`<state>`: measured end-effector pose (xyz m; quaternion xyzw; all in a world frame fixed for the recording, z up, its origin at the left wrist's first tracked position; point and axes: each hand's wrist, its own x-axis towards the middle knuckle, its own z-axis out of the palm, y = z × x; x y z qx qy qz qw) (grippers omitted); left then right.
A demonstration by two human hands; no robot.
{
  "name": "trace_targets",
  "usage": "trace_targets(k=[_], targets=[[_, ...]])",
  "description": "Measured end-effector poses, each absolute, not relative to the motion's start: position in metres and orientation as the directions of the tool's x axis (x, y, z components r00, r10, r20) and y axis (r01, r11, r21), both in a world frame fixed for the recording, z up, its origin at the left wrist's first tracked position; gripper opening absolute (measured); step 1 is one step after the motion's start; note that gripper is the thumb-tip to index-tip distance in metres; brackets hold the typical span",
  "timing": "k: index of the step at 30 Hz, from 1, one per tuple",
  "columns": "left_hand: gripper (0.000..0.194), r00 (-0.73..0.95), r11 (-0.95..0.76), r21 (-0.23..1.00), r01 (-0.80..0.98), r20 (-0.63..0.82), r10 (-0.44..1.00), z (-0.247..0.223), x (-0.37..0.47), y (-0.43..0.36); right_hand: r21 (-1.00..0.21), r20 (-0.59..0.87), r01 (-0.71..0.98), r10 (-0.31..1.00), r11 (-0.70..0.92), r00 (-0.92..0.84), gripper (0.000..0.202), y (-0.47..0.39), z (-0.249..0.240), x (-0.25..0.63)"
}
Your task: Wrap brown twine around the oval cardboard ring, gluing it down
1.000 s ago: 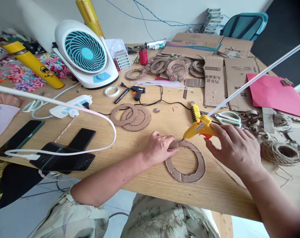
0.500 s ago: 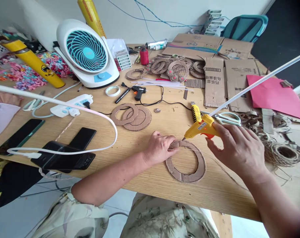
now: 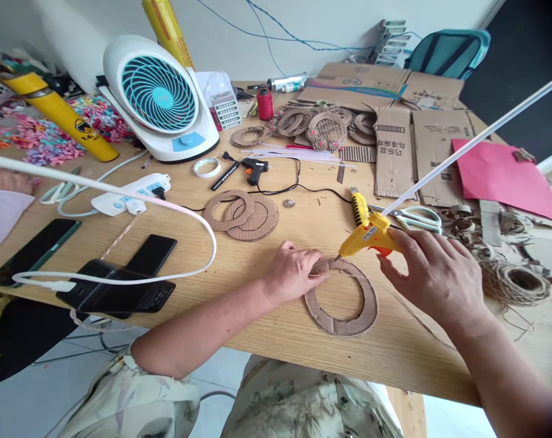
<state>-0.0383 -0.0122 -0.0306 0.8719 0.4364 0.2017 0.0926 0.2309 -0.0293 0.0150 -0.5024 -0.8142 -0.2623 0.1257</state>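
Observation:
A cardboard ring [image 3: 367, 304] lies on the wooden table near its front edge. The fingers of my left hand [image 3: 294, 272] pinch its upper left rim, where thin twine [image 3: 403, 302] runs across. My right hand [image 3: 435, 274] grips a yellow glue gun [image 3: 367, 234], with a long clear glue stick [image 3: 471, 145] rising from its back. The gun's nozzle points down at the top of the ring; whether it touches is too small to tell.
Beyond my hands lie a cardboard ring [image 3: 218, 211] on a disc [image 3: 266, 222], a black glue gun [image 3: 255, 169], a yellow cutter [image 3: 360, 208] and scissors [image 3: 419, 219]. A twine roll [image 3: 515, 283] is right; phones [image 3: 152, 254] and a fan [image 3: 159, 97] are left.
My right hand and the glue gun have shifted very slightly left, and the glue stick's far end sits lower. My left hand and the ring look almost unmoved.

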Motion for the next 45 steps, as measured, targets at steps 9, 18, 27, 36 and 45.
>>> trace_targets(k=[9, 18, 27, 36, 45], targets=[[0.026, 0.539, -0.605, 0.345, 0.717, 0.277, 0.796, -0.031, -0.039, -0.013, 0.315, 0.502, 0.884, 0.730, 0.344, -0.463, 0.040, -0.030, 0.019, 0.229], [0.026, 0.541, -0.605, 0.338, 0.721, 0.271, 0.796, -0.029, -0.038, -0.012, 0.336, 0.474, 0.877, 0.743, 0.344, -0.473, 0.041, -0.031, 0.018, 0.233], [0.027, 0.539, -0.600, 0.339, 0.725, 0.264, 0.800, -0.029, -0.038, -0.012, 0.343, 0.534, 0.872, 0.691, 0.349, -0.487, 0.040, -0.030, 0.018, 0.230], [0.027, 0.536, -0.587, 0.337, 0.736, 0.238, 0.810, -0.028, -0.037, -0.013, 0.402, 0.532, 0.853, 0.674, 0.332, -0.513, 0.039, -0.030, 0.018, 0.237], [0.027, 0.539, -0.592, 0.329, 0.736, 0.245, 0.806, -0.029, -0.038, -0.013, 0.375, 0.559, 0.862, 0.659, 0.340, -0.503, 0.039, -0.030, 0.020, 0.230]])
